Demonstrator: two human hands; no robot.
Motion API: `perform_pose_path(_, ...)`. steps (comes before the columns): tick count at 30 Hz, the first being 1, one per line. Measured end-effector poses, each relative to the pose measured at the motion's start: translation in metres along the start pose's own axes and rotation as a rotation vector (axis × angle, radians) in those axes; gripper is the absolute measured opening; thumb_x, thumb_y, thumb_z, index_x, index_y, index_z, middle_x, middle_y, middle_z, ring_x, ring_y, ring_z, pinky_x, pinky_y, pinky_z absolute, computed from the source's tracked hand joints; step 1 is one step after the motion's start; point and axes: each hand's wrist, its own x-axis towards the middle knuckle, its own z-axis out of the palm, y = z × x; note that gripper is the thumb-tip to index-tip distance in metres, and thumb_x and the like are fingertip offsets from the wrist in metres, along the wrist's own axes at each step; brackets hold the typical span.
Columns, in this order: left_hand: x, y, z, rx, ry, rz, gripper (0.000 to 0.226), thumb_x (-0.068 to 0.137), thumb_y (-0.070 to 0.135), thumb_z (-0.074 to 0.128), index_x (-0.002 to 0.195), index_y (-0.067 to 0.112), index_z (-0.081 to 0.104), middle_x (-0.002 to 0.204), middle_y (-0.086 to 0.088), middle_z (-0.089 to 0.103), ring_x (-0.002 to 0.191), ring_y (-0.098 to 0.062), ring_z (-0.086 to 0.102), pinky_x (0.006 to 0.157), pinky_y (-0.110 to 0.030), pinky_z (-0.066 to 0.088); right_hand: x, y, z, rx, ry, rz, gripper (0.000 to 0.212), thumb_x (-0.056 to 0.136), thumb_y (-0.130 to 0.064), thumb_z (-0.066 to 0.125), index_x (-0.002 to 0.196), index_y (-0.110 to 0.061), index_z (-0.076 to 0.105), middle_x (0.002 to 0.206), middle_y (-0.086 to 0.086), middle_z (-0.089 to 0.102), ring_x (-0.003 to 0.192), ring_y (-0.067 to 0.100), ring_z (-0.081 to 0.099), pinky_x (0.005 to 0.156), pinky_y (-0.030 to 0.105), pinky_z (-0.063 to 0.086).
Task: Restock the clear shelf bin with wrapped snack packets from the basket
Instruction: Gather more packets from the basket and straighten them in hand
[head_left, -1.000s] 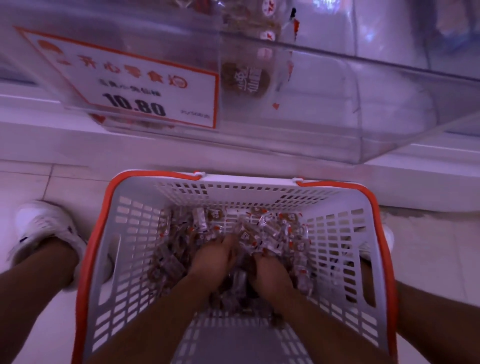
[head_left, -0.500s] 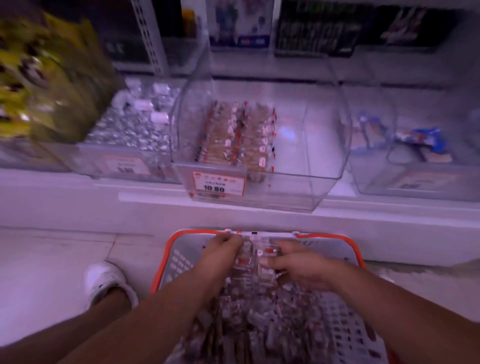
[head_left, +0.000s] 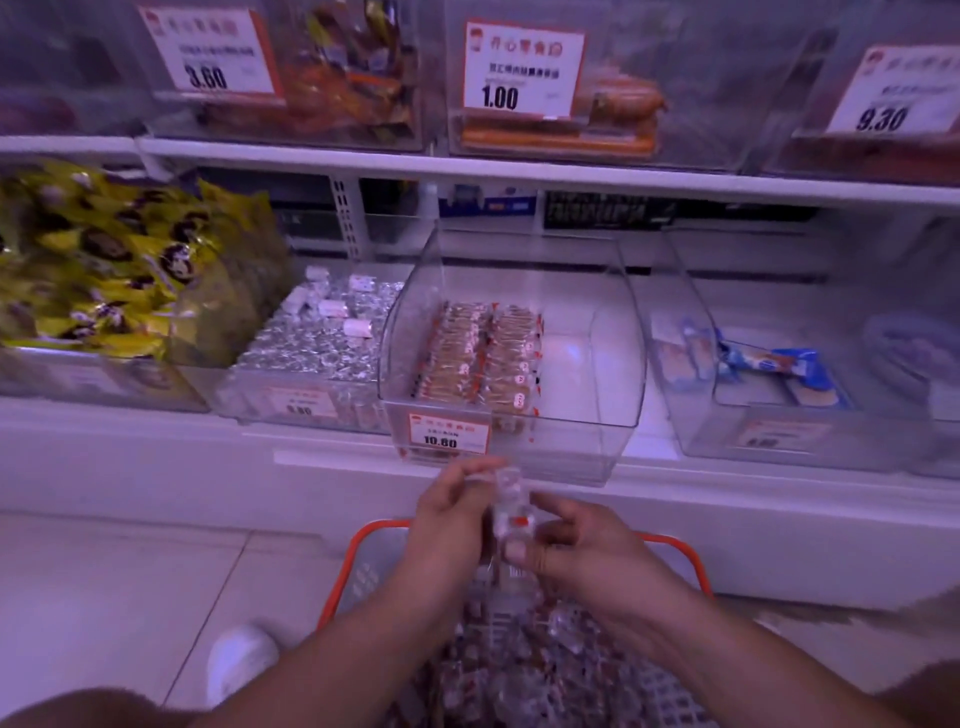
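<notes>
1. The left hand (head_left: 451, 512) and the right hand (head_left: 582, 545) meet above the orange-rimmed basket (head_left: 675, 551), fingers of both curled around a small stack of wrapped snack packets (head_left: 511, 512) held upright between them, just below the bin's front lip.

2. The clear shelf bin (head_left: 613, 374) sits on the lower shelf directly ahead, its price tag (head_left: 449, 434) reading 10.80. Two neat rows of packets (head_left: 480, 358) fill its left side only; the right side is bare.

3. More loose packets (head_left: 519, 665) lie heaped in the basket on the floor, so the restocking looks far from finished.

4. To do this step well, the stack should probably stay squeezed flat from both sides so none slips out, be lifted over the bin's low front wall, and be set on edge beside the existing rows, in the open right side, matching their direction.

5. Neighbouring bins hold silver-wrapped sweets (head_left: 317, 343) to the left and blue packs (head_left: 769, 369) to the right; the load should not stray into either.
</notes>
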Motion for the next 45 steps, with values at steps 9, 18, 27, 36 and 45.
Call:
perform_pose_path(9, 0.014, -0.020, 0.012, 0.010, 0.246, 0.153, 0.031, 0.104, 0.033, 0.042, 0.094, 0.018, 0.067, 0.081, -0.003, 0.075, 0.076, -0.018, 0.071, 0.067, -0.031, 0.057, 0.020, 0.007, 0.009, 0.263, -0.008, 0.041, 0.034, 0.079, -0.020, 0.070, 0.110, -0.006, 0.074, 0.104, 0.010, 0.073, 0.093, 0.023, 0.068, 0.086, 0.036, 0.057)
perform_pose_path(18, 0.017, -0.016, 0.021, 0.105, 0.283, 0.266, 0.044, 0.088, 0.056, 0.032, 0.106, 0.033, 0.064, 0.095, 0.013, 0.074, 0.091, 0.001, 0.067, 0.082, -0.015, 0.050, 0.026, 0.007, 0.025, 0.243, -0.045, 0.037, 0.044, 0.086, -0.037, 0.070, 0.128, -0.026, 0.066, 0.131, -0.006, 0.066, 0.125, 0.014, 0.059, 0.114, 0.046, 0.038)
perform_pose_path(27, 0.011, 0.035, 0.003, 0.200, 0.120, 0.456, 0.037, 0.100, 0.056, 0.037, 0.101, 0.035, 0.068, 0.094, 0.027, 0.072, 0.094, 0.008, 0.064, 0.077, -0.006, 0.046, -0.003, -0.067, 0.002, 0.008, -0.046, -0.248, 0.045, 0.072, -0.030, 0.079, 0.115, -0.020, 0.073, 0.106, 0.007, 0.076, 0.094, 0.016, 0.070, 0.075, 0.025, 0.054)
perform_pose_path(36, 0.075, 0.092, -0.074, 0.787, 0.373, 0.665, 0.030, 0.095, 0.024, 0.047, 0.122, 0.018, 0.061, 0.126, -0.004, 0.058, 0.118, -0.026, 0.052, 0.102, -0.045, 0.040, 0.098, -0.165, -0.006, -1.170, -0.119, -0.036, 0.035, 0.070, -0.017, 0.082, 0.100, -0.022, 0.064, 0.079, 0.003, 0.073, 0.056, 0.010, 0.067, 0.055, 0.026, 0.053)
perform_pose_path(45, 0.069, 0.092, -0.076, 0.820, 0.226, 0.499, 0.038, 0.099, 0.030, 0.049, 0.136, 0.020, 0.051, 0.137, -0.007, 0.049, 0.120, -0.033, 0.050, 0.103, -0.049, 0.038, 0.137, -0.127, 0.015, -1.539, -0.177, 0.015, 0.058, 0.058, -0.025, 0.092, 0.107, -0.004, 0.067, 0.094, 0.012, 0.068, 0.076, 0.015, 0.055, 0.065, 0.030, 0.048)
